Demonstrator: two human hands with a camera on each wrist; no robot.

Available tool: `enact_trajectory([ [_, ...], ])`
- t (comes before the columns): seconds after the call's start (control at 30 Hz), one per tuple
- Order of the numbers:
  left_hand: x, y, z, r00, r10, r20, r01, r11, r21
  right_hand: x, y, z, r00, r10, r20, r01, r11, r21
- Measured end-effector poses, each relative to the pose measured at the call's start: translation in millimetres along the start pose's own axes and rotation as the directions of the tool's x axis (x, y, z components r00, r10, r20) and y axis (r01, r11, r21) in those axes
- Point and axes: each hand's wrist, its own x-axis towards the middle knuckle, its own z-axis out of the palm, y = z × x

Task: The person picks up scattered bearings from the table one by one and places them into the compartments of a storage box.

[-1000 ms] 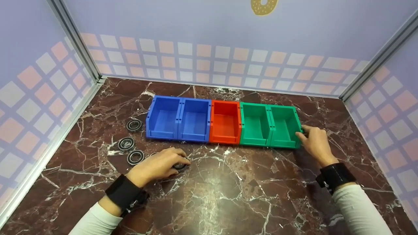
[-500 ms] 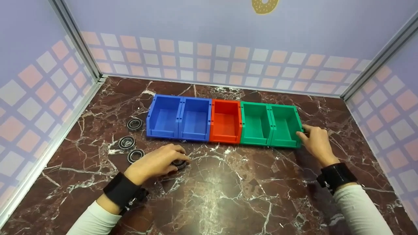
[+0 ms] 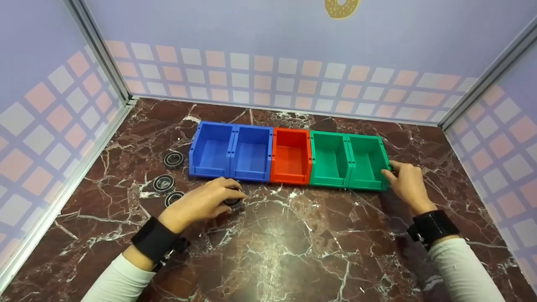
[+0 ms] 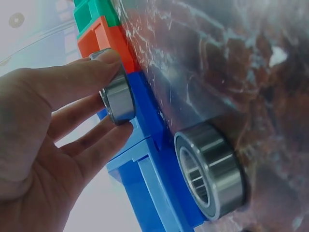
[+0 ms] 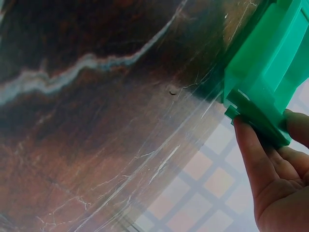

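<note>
My left hand [image 3: 201,201] pinches a ball bearing [image 4: 119,99] between thumb and fingertips, raised off the table in front of the blue bins. In the left wrist view, another bearing [image 4: 219,169] stands on the table beside it; the hand hides that one in the head view. Three more bearings lie left of the bins: one at the back [image 3: 173,159], a middle bearing [image 3: 163,183] and a front bearing [image 3: 172,198] partly covered by the hand. At the row's right end, my right hand [image 3: 407,184] pinches the side wall of the outer green bin [image 5: 270,82].
Two blue bins [image 3: 208,172], a red bin [image 3: 289,180] and two green bins, the inner green bin [image 3: 328,182] included, stand joined in a row. Patterned panels [image 3: 268,79] enclose the back and sides of the marbled table [image 3: 314,251].
My left hand has moved slightly away from me, toward the blue bins, lifting the bearing off the table. My right hand stays on the green bin.
</note>
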Motion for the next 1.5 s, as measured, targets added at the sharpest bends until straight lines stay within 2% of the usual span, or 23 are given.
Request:
enact_trajectory([
  [0.1,1.9,-2.7,-4.5,1.000,0.016,-0.026,-0.016,1.000,-0.004,0.1,0.1,0.5,1.000,-0.002,-0.001,0.002,1.000,0.002],
  [0.23,4.3,-7.3,-11.6,0.999,0.001,-0.035,-0.001,1.000,0.006,-0.5,1.1,1.5,1.000,-0.009,-0.005,0.009,1.000,0.008],
  [0.4,7.4,-13.8,-20.7,0.998,0.010,-0.068,-0.007,0.999,0.037,-0.9,1.7,1.6,1.000,-0.018,-0.008,0.018,1.000,0.015],
  [0.67,7.7,-22.6,-31.6,0.994,-0.017,-0.104,0.020,1.000,0.023,0.2,1.4,2.1,1.000,-0.023,-0.018,0.023,1.000,0.013],
  [0.93,10.7,-33.1,-39.2,0.978,0.034,-0.204,-0.025,0.999,0.045,0.3,1.5,1.6,1.000,-0.024,-0.017,0.024,1.000,0.009],
  [1.1,15.0,-41.9,-46.0,0.970,0.047,-0.237,-0.034,0.998,0.055,0.1,1.6,1.7,1.000,-0.023,-0.019,0.023,1.000,0.011],
  [1.5,24.4,-63.1,-57.2,0.972,-0.077,-0.224,0.081,0.997,0.007,0.0,3.1,2.3,1.000,-0.015,-0.010,0.015,1.000,0.019],
])
